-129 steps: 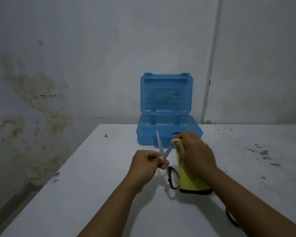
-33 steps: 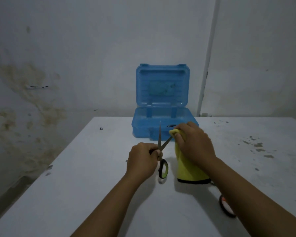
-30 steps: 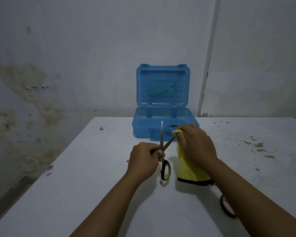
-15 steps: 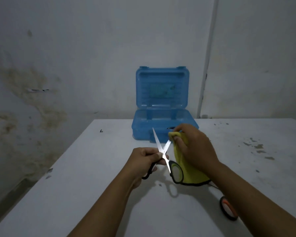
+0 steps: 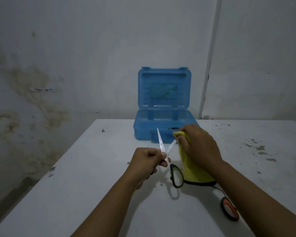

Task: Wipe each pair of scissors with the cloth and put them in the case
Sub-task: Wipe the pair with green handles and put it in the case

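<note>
We are mid-wipe: our left hand [image 5: 148, 160] grips the green-handled steel scissors [image 5: 167, 151], blades spread, our right hand [image 5: 199, 145] pinches the yellow cloth [image 5: 193, 171] on one blade, while orange-handled scissors [image 5: 229, 209] wait beside the open blue plastic case [image 5: 162, 106]

We see the case [image 5: 162, 132] at the far edge of the tabletop [image 5: 85, 185], lid upright behind its tray. Before it, the left hand [image 5: 148, 161] holds scissors [image 5: 167, 156], with the right hand [image 5: 199, 144] and cloth [image 5: 193, 173] just to their right. Another pair of scissors [image 5: 229, 208] lies nearer, under the right forearm.
</note>
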